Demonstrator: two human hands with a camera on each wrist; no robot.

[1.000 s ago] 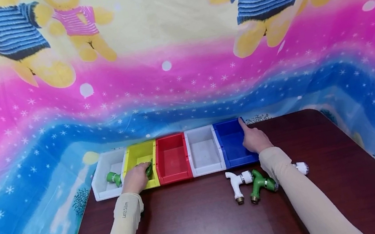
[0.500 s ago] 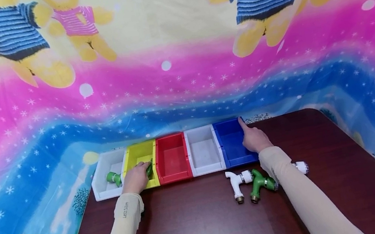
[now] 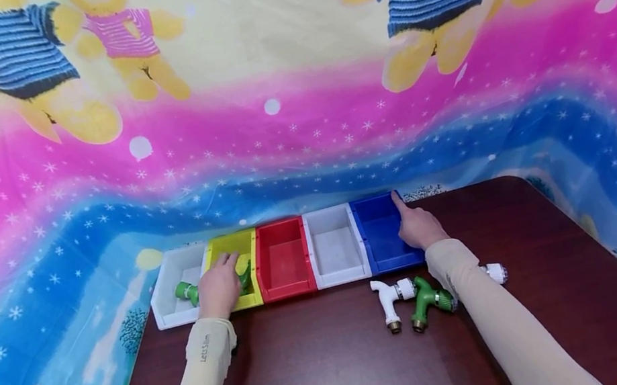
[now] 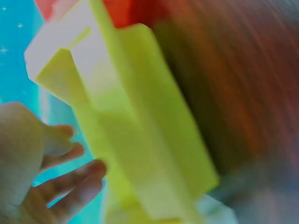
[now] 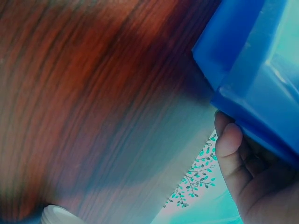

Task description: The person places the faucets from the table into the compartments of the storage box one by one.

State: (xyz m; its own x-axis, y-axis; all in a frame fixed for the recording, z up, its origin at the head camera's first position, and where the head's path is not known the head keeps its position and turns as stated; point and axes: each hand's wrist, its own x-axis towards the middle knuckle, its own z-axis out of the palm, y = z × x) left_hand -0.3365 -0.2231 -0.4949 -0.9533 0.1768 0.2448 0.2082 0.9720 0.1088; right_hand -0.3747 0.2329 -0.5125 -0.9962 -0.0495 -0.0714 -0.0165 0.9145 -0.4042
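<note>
In the head view my left hand [image 3: 219, 288] is over the yellow bin [image 3: 231, 241], holding nothing. Beside its fingertips, a green tap [image 3: 246, 278] lies inside that bin, partly covered by the hand. The left wrist view shows the fingers [image 4: 77, 182] extended and spread near the yellow wall. My right hand [image 3: 420, 227] touches the right side of the blue bin [image 3: 379, 235], its index finger stretched along the rim. From the right wrist, the thumb [image 5: 230, 140] shows just below the blue wall.
A white bin [image 3: 168, 311] with another green tap [image 3: 186, 293] stands far left. Red [image 3: 283, 258] and white [image 3: 336, 246] bins fill the row's middle. In front lie a white tap [image 3: 387, 298] and a green tap [image 3: 425, 301]; a white knob [image 3: 495, 273] shows past the right sleeve.
My left hand has let go of the green tap and lifted slightly up and left, leaving the tap in the yellow bin. The right hand stays at the blue bin.
</note>
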